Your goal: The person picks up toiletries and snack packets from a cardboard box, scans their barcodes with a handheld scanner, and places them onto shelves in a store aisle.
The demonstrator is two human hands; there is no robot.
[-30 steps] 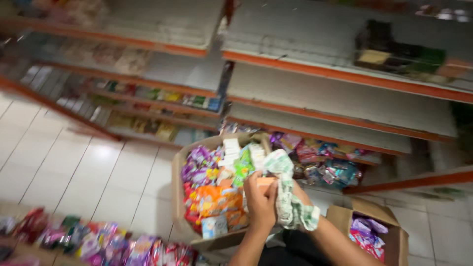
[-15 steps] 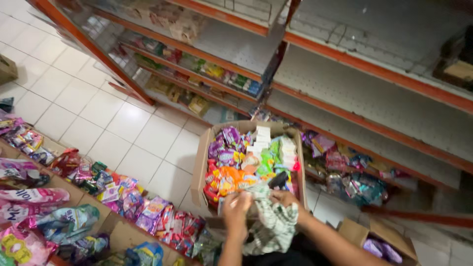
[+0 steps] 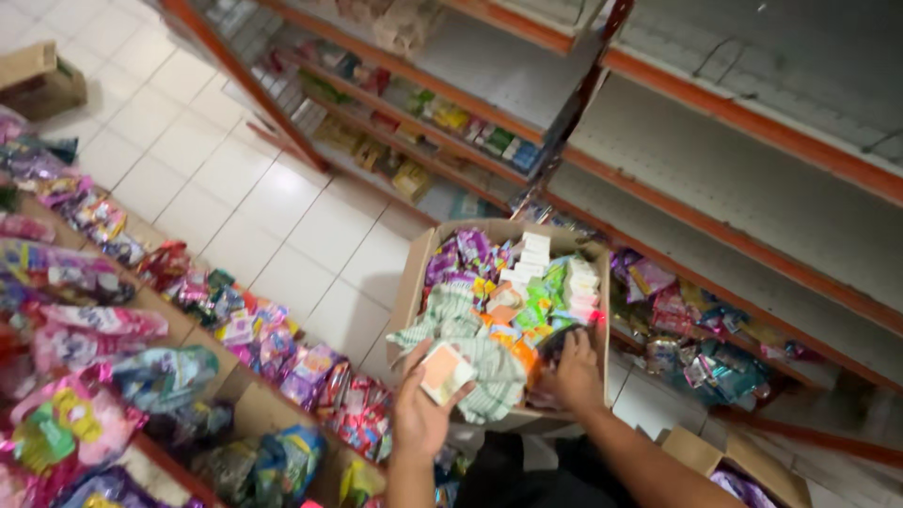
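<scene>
While person crouched over open cardboard box (image 3: 410, 282) of bright snack sachets, left hand (image 3: 420, 406) hovered at box's near-left corner, thumb and fingers pinching small pale packet (image 3: 445, 371). Green-striped cloth (image 3: 473, 350) lay draped over sachets inside box, just beyond packet. Right hand (image 3: 571, 373) reached into box's near-right side, fingers buried among sachets, grip impossible to tell. Orange-edged metal shelving (image 3: 743, 179) stood behind box; sachet-filled display trays (image 3: 246, 400) ran left of box across white tiled floor (image 3: 273, 216).

Bright sachets (image 3: 489, 282) fill the open carton (image 3: 411, 282) (purple, orange, green); pink packets (image 3: 85, 320) line the left shelf.
</scene>
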